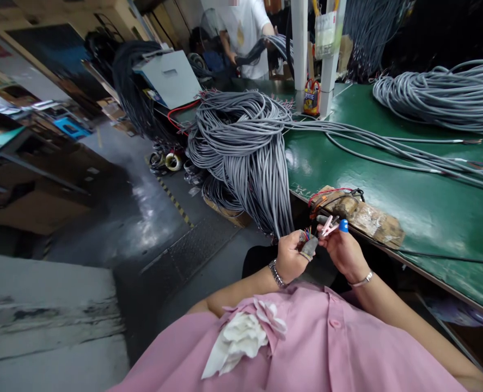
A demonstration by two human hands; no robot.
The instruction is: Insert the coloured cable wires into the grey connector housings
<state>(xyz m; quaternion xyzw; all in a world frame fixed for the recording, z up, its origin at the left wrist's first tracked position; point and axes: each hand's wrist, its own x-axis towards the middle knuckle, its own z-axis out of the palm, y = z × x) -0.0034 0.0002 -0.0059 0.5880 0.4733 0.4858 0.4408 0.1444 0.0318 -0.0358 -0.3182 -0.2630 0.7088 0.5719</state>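
Observation:
My left hand (293,256), with a grey cover on its thumb, is closed on a grey cable end whose thin coloured wires (307,234) fan out above the fingers. Close by on the right, my right hand (345,251) is pinched on a small pink-and-white clip-like tool (328,226). A blue cap (343,225) covers a fingertip of that hand. Both hands are in front of the green table's edge. Just beyond them, a taped wooden block (367,218) with red and black leads lies on the green table (429,218).
A big heap of grey cables (245,130) hangs over the table's left end. Loose cables (388,144) run right, towards another coil (441,98). White posts (300,54) stand behind. A person in a white shirt (247,32) holds cables at the back.

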